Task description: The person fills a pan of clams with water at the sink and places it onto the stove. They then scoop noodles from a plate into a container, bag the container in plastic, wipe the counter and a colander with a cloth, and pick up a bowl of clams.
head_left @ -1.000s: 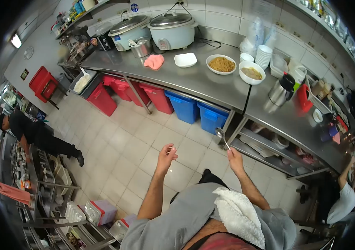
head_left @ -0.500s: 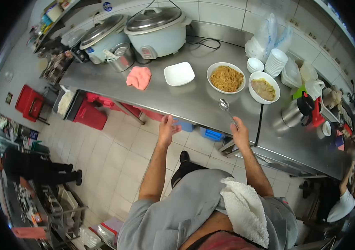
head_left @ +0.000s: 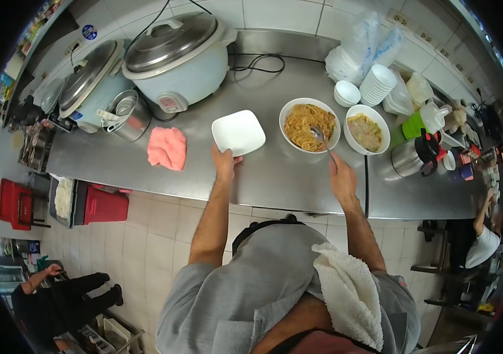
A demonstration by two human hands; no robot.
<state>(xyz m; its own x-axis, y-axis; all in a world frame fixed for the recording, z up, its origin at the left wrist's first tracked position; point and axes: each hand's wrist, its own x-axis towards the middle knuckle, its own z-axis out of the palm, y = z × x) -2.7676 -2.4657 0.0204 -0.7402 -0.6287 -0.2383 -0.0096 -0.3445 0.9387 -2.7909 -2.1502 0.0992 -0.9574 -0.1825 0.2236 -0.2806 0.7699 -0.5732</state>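
At the near left corner of a white square dish (head_left: 238, 133), my left hand (head_left: 225, 164) grips the rim. The dish has nothing in it and rests on the steel counter (head_left: 263, 183). My right hand (head_left: 342, 177) is closed round the handle of a metal spoon (head_left: 319, 135). The spoon's head touches brown noodles (head_left: 306, 123) in a round white bowl (head_left: 286, 140). Just right of it stands a second white bowl (head_left: 375, 151), holding pale food in broth (head_left: 365, 132).
Two large rice cookers (head_left: 172, 59) and a metal pot (head_left: 128, 118) stand at the back left, near a pink cloth (head_left: 167, 148). Stacked white bowls (head_left: 376, 85) and a steel jug (head_left: 408, 156) are on the right. A person in black (head_left: 56, 301) is behind on the left.
My left hand has moved up from below the counter edge and taken hold of the square dish. My right hand has brought the spoon forward into the noodles. The view has shifted closer.
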